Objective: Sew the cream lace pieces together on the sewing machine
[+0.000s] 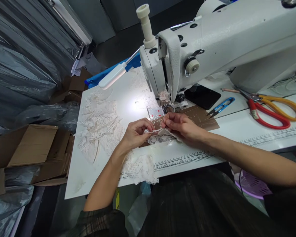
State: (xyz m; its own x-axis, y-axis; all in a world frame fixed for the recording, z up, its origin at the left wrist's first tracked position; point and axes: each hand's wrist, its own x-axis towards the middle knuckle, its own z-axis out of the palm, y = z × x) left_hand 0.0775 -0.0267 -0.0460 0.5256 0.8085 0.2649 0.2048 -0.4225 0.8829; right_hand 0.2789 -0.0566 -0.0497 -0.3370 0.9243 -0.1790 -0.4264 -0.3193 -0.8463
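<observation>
A piece of white lace fabric (160,139) is stretched between my hands, just in front of the sewing machine's needle area. My left hand (139,131) pinches its edge between thumb and fingers. My right hand (179,125) is closed on the same fabric, its fingertips close to the metal needle plate (155,113). Part of the lace hangs below the fingers toward the table's front. The white sewing machine (160,65) stands right behind the hands, with a small pink fabric flower (164,95) near its needle bar.
Crumpled lace (98,118) lies on the table's left, another lace piece (143,168) at the front edge. To the right are a black phone (203,96), blue snips (222,106) and large scissors (268,115). A lamp (112,76) hangs behind. Cardboard boxes (32,144) sit left.
</observation>
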